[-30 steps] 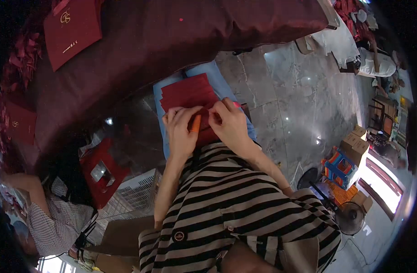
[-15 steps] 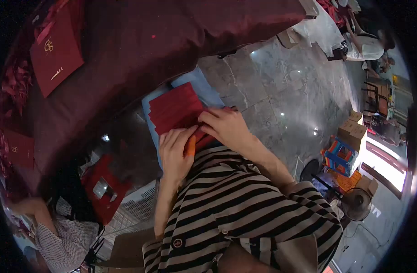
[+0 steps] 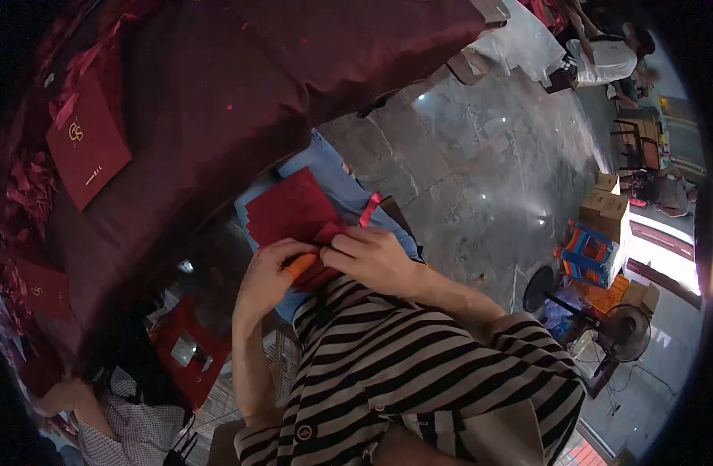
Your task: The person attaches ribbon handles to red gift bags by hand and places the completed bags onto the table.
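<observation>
A fanned stack of flat dark-red paper pieces (image 3: pixel 290 206), perhaps folded bags or cards, lies on my lap over blue jeans (image 3: pixel 306 159). My left hand (image 3: pixel 272 273) is closed at the near edge of the stack, an orange cover (image 3: pixel 300 266) on one finger. Beside it my right hand (image 3: pixel 370 260) pinches the red paper, its fingers curled close to the left ones. A shiny red ribbon end (image 3: pixel 371 208) sticks up beyond the right hand. What exactly lies between the fingertips is partly hidden.
A table under a dark-red cloth (image 3: pixel 193 116) curves ahead, holding a red bag with gold lettering (image 3: pixel 88 151). Another person's arm (image 3: pixel 73 400) is at lower left, near a red box (image 3: pixel 189 349). Cartons (image 3: pixel 605 206) and a fan (image 3: pixel 624 332) stand right.
Both hands have moved slightly nearer my body, and the left hand has shifted left. A red ribbon end now shows beyond the right hand. The view has tilted a little.
</observation>
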Available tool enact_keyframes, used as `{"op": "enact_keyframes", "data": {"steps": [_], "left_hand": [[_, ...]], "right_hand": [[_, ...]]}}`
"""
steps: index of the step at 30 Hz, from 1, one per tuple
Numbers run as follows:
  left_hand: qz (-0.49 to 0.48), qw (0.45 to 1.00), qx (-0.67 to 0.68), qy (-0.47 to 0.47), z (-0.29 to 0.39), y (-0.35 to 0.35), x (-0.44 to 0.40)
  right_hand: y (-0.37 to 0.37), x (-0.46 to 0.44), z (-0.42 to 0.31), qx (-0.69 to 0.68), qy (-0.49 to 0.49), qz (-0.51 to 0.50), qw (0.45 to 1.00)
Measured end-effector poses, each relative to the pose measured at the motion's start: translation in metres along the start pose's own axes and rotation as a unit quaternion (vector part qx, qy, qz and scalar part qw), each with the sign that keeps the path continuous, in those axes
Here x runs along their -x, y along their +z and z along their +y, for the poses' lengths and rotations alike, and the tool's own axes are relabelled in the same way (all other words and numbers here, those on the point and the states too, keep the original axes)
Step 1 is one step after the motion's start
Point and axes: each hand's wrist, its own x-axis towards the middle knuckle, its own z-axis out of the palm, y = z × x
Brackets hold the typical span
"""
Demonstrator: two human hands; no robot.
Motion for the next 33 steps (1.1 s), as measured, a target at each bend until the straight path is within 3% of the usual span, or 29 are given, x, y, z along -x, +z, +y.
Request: {"op": "enact_keyframes", "data": {"steps": [3, 6, 8, 9, 10, 11, 12, 14, 16, 17, 18, 20, 22, 23, 24, 26, 27, 29, 30, 31, 32, 33], "left_hand": [[-0.087, 0.993, 0.012, -0.076, 0.016, -0.005, -0.004], [-0.024, 0.998, -0.042, -0.039, 0.011, 0.007, 0.0], [0.058, 0.987, 0.12, -0.093, 0.004, 0.014, 0.004], [0.073, 0.974, 0.191, -0.102, -0.003, 0.015, 0.006], [0.072, 0.973, 0.192, -0.103, -0.008, 0.02, 0.006], [0.149, 0.976, 0.144, -0.072, -0.011, 0.026, 0.008], [0.225, 0.969, 0.094, -0.043, -0.012, 0.031, 0.01], [0.251, 0.964, 0.067, -0.055, -0.013, 0.034, 0.009], [0.274, 0.956, 0.082, -0.065, -0.015, 0.034, 0.001], [0.275, 0.955, 0.086, -0.067, -0.018, 0.034, -0.003], [0.276, 0.957, 0.069, -0.051, -0.024, 0.033, -0.008], [0.277, 0.958, 0.053, -0.042, -0.035, 0.034, -0.014], [0.275, 0.959, 0.048, -0.057, -0.042, 0.032, -0.017], [0.276, 0.958, 0.048, -0.059, -0.043, 0.031, -0.016], [0.26, 0.961, 0.046, -0.084, -0.036, 0.027, -0.015], [0.248, 0.961, 0.048, -0.114, -0.025, 0.022, -0.01], [0.241, 0.962, 0.094, -0.09, -0.019, 0.021, -0.004], [0.203, 0.967, 0.148, -0.05, -0.015, 0.019, 0.012], [0.216, 0.976, -0.008, 0.007, -0.02, 0.019, 0.018], [0.221, 0.959, -0.164, 0.06, -0.022, 0.019, 0.025], [0.22, 0.953, -0.203, 0.048, -0.02, 0.02, 0.03], [0.227, 0.951, -0.205, 0.034, -0.021, 0.022, 0.034]], "right_hand": [[0.004, 0.002, -0.003, -0.004, 0.001, -0.005, 1.0], [-0.001, 0.003, -0.002, -0.035, 0.05, -0.041, 0.997], [-0.01, 0.006, 0.002, -0.061, 0.085, -0.065, 0.992], [-0.014, 0.009, 0.005, -0.086, 0.095, -0.126, 0.984], [-0.019, 0.012, 0.008, -0.11, 0.106, -0.187, 0.97], [-0.025, 0.013, 0.012, -0.112, 0.107, -0.19, 0.969], [-0.034, 0.01, 0.02, -0.243, 0.145, -0.249, 0.926], [-0.066, -0.001, 0.037, -0.452, 0.184, -0.356, 0.797], [-0.066, 0.02, 0.066, -0.581, 0.115, -0.446, 0.671], [-0.073, 0.031, 0.072, -0.672, 0.14, -0.405, 0.604], [-0.077, 0.04, 0.077, -0.671, 0.142, -0.407, 0.603], [-0.076, 0.06, 0.084, -0.898, 0.104, -0.201, 0.378], [-0.071, 0.073, 0.078, -0.925, 0.118, 0.024, 0.36], [-0.076, 0.077, 0.08, -0.885, 0.182, 0.081, 0.422], [-0.076, 0.078, 0.081, -0.885, 0.183, 0.078, 0.421], [-0.075, 0.076, 0.085, -0.827, 0.24, 0.166, 0.481], [-0.076, 0.075, 0.082, -0.747, 0.332, 0.195, 0.542], [-0.074, 0.074, 0.084, -0.738, 0.338, 0.193, 0.551], [-0.073, 0.073, 0.085, -0.726, 0.344, 0.195, 0.563], [-0.076, 0.067, 0.082, -0.681, 0.354, 0.191, 0.611], [-0.076, 0.058, 0.075, -0.689, 0.354, 0.177, 0.607], [-0.076, 0.041, 0.06, -0.452, 0.358, 0.185, 0.796]]}}
